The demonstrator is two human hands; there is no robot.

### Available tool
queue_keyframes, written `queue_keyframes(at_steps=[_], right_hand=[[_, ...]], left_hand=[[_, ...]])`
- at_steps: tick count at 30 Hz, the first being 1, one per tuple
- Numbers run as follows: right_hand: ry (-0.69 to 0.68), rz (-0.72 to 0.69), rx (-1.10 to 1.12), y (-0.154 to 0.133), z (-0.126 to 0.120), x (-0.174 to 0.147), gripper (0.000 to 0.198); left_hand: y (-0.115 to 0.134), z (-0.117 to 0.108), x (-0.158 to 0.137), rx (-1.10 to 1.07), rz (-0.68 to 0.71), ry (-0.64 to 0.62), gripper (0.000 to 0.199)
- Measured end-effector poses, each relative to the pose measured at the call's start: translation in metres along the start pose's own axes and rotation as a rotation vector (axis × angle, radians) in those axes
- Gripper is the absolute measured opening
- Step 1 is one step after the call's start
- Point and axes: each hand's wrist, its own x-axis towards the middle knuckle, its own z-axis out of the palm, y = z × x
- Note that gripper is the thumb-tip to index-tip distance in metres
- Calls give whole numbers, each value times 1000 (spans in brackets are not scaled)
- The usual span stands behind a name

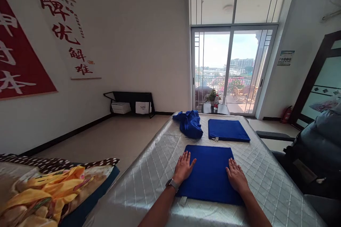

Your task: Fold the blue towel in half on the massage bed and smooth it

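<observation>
Cloth, blue and folded into a flat square, is the thing being worked: this folded blue cloth point(209, 175) lies on the silver quilted cover point(149, 170), directly in front of the person. The left hand point(183, 167) rests along its left edge and the right hand point(237, 175) along its right edge, both with palms down and fingers extended; neither grip is clamped on anything. The step looks like flattening and squaring the fold, so even pressure from both palms should suit it, with strokes running outward rather than inward, where they could raise a ridge. The white tag point(183, 200) juts out past the near edge by the left wrist (a wristwatch point(172, 184) sits just there and might snag loose fabric), so tucking it under would give a cleaner line. Beyond the square, well within the same cover, a second folded blue stack point(228, 130) lies to the right and a crumpled blue cloth point(191, 124) to the left; together they limit room for sliding the square forward. Yellow patterned bedding point(53, 193) is off to the left, and a dark padded jacket point(319, 138) crowds the right side, apart from the hands
</observation>
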Motion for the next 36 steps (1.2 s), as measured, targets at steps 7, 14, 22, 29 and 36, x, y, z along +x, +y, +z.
queue_keyframes(at_steps=[7, 14, 22, 29, 36], right_hand=[[-5, 5, -33, -1, -6, -3, 66], [-5, 4, -85, 2, -21, 9, 66], [-36, 2, -65, -23, -37, 53, 66], [-12, 31, -14, -8, -11, 69, 69], [-6, 25, -9, -4, -4, 71, 70]], left_hand=[[-22, -1, -3, -55, -56, 18, 81], [-28, -1, 0, -110, -28, 38, 78], [-31, 5, 1, -88, -30, 49, 75], [-31, 10, 4, -66, -44, 42, 76], [-31, 9, 3, -16, -54, -7, 72]])
